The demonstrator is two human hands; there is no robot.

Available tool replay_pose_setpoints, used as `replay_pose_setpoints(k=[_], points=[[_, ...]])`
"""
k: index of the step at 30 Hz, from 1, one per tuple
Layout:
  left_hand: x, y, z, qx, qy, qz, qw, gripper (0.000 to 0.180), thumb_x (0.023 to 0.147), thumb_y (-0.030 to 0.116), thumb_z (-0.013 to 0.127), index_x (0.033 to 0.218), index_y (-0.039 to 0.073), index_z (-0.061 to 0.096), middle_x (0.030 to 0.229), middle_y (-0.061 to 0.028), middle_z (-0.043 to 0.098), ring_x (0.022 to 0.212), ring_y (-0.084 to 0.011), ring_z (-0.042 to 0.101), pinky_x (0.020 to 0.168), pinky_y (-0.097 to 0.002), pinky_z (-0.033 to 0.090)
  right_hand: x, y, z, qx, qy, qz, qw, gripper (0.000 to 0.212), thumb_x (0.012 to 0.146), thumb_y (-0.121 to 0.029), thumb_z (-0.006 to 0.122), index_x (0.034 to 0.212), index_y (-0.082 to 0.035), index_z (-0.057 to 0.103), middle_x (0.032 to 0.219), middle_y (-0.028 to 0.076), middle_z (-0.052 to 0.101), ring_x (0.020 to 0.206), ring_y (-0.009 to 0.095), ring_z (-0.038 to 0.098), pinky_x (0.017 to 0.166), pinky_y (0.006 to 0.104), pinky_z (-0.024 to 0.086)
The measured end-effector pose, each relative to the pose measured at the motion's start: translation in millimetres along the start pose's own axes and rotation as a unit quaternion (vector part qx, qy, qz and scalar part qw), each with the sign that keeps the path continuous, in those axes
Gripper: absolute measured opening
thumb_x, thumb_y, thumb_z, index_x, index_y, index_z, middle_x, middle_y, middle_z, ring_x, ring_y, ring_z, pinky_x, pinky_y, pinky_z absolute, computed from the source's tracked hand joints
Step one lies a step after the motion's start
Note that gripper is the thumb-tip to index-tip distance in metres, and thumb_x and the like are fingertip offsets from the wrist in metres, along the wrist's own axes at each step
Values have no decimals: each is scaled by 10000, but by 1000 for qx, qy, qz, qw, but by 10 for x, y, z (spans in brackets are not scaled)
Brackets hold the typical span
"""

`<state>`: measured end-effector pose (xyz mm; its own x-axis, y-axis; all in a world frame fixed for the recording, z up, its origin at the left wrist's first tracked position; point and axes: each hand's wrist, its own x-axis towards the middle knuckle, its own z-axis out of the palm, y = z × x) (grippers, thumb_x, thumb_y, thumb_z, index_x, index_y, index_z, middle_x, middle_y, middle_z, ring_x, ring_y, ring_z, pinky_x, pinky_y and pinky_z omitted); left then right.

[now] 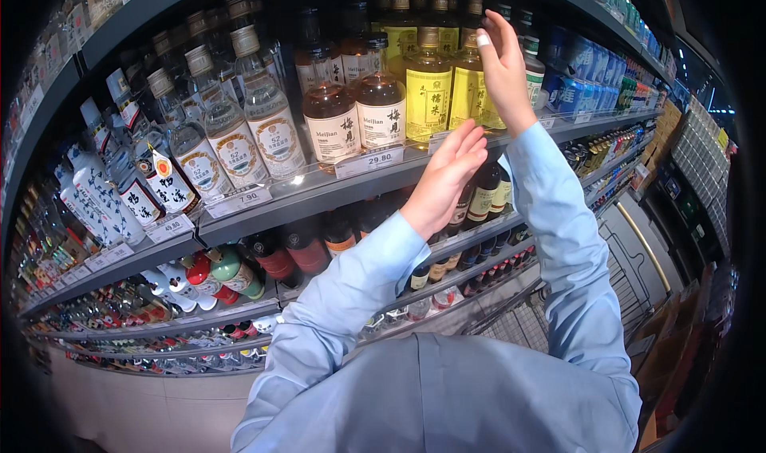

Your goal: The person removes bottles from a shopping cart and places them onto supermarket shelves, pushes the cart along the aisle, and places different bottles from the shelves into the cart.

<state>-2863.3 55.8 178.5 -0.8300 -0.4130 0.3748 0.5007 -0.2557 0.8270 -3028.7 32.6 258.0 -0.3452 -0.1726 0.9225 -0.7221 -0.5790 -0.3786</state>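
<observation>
My right hand reaches up to the bottle shelf, fingers stretched and thumb apart, with a small white patch at the thumb tip. It is beside the yellow-labelled bottles and partly covers the rightmost ones; whether it touches one I cannot tell. Lower and to the left, my left hand is held out in front of the shelf edge, fingers extended and nothing in it. Left of the yellow bottles stand round amber bottles with cream labels, then clear bottles with gold caps.
White and blue patterned bottles fill the shelf's left end. Blue packs stand to the right. Dark bottles and red and green ones line the shelf below. A wire shopping cart is at the right, above the pale floor.
</observation>
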Motion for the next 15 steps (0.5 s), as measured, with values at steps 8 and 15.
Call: replay_pose_setpoints(k=[8,15], points=[[411,-43,68,5,75,-9,997,803,800,197,580,1405,48,74,1412,-162,221,1263,-202,302,1015,-316,241,400,308,96,-129,-127,109,977,502,725,-176,608,1201,-66,490,913,170,633,810,262,618,752,331,481],[407,-128,-44,4,108,-20,994,757,792,204,591,1390,76,145,1338,-133,319,1189,-186,364,973,-316,278,409,303,145,-176,-160,118,964,389,714,-104,568,1102,-130,584,869,161,643,815,281,621,768,353,481]])
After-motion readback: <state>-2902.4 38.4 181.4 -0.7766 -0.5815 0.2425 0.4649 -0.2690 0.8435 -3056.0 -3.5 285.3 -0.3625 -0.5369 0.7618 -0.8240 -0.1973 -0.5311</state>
